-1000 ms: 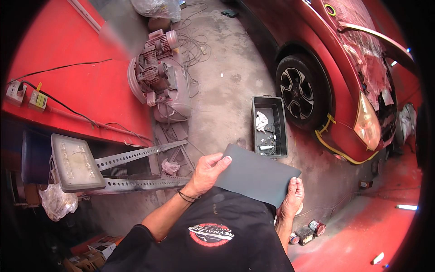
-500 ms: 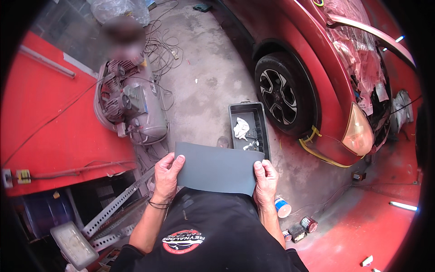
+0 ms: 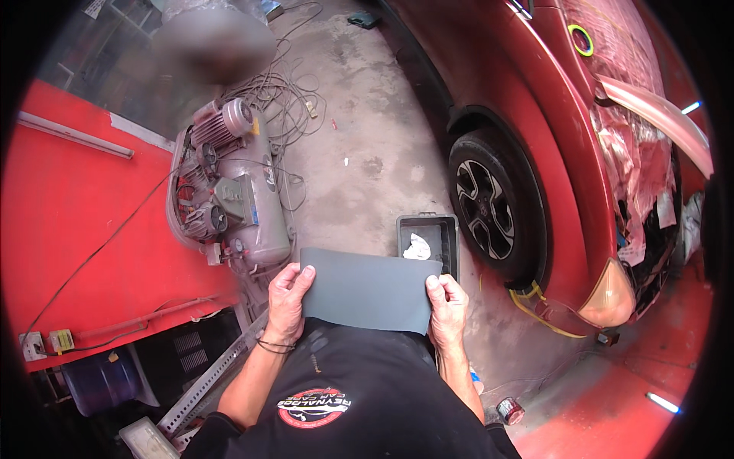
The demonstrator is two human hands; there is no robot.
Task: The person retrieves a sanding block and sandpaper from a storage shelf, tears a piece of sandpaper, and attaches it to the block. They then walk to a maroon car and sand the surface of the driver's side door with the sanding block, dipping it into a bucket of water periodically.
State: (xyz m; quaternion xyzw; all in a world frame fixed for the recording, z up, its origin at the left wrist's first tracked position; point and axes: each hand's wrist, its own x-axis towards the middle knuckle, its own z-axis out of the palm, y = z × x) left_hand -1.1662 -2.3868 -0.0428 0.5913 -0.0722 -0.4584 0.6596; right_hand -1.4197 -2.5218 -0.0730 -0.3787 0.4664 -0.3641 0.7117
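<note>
Concrete floor of a workshop spread out below, stained and grey. At its middle lay a black tray, open side up, with a crumpled white rag inside. Just in front of the tray, overlapping its near edge in view, a grey sheet was held flat and level before the person's chest. The left hand gripped the sheet's left edge, thumb on top; the right hand gripped the right edge the same way, fingers closed under it. Left of the tray stood a compressor with a motor on top, and loose cables lay on the floor beyond it. Right of the tray, close by, was the front wheel of a red car. Nearer than the tray, to its right, a small can stood on the floor.
</note>
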